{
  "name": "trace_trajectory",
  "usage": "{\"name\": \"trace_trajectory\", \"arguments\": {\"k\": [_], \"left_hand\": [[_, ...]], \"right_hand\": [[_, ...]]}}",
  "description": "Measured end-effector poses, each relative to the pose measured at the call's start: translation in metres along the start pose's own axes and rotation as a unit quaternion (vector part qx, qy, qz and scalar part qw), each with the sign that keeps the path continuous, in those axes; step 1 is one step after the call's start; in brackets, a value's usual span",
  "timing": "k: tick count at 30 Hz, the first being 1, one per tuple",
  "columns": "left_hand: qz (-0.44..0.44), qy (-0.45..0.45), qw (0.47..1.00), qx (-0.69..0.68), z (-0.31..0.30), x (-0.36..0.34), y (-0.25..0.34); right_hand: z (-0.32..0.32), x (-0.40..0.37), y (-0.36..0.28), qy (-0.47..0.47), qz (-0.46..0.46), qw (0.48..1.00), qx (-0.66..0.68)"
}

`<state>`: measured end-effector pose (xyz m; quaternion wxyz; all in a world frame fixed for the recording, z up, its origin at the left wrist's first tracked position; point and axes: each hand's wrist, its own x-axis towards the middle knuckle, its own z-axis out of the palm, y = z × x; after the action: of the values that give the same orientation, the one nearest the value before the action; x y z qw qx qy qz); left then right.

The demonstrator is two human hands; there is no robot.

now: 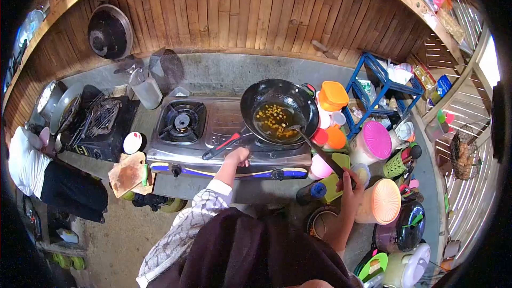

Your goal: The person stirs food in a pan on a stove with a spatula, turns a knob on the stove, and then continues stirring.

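- The right hand [349, 192] grips the long handle of a spatula [332, 164], fingers wrapped closely around it.
- A jar with a ribbed peach lid [386, 201] stands just beside that hand.
- The left hand [238, 156] is at the stove's front edge, near the wok's red-and-black handle [223, 146], fingers curled inward; I cannot tell whether they pinch anything.
- Left of the two-burner gas stove [226, 120] lies a wooden cutting board [125, 173].
- The black wok [255, 98] sits over the right burner, with small yellow pieces [274, 117] in oil and the spatula's blade among them.
- Another person [26, 162] is at the far left.
- Behind, a dark pan [110, 32] hangs on the bamboo wall [224, 10].
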<state>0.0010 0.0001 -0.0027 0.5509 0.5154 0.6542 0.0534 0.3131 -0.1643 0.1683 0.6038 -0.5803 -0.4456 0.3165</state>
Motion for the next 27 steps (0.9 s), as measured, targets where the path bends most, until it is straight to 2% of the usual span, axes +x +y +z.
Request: {"name": "trace_trajectory", "arguments": {"k": [13, 17, 22, 27], "left_hand": [[0.01, 0.001, 1.0, 0.007, 0.001, 0.011, -0.007], [0.013, -0.01, 0.999, 0.039, -0.002, -0.002, 0.0], [0.014, -0.004, 1.0, 0.006, -0.001, -0.005, 0.002], [0.001, -0.012, 1.0, -0.015, 0.001, 0.012, -0.006]], "right_hand": [[-0.013, -0.019, -0.021, -0.015, 0.004, 1.0, -0.027], [-0.007, -0.015, -0.007, -0.039, 0.0, 0.999, -0.03], [0.014, -0.011, 0.002, -0.096, 0.021, 0.995, -0.027], [0.038, 0.0, 0.033, -0.127, -0.052, 0.99, -0.002]]}}
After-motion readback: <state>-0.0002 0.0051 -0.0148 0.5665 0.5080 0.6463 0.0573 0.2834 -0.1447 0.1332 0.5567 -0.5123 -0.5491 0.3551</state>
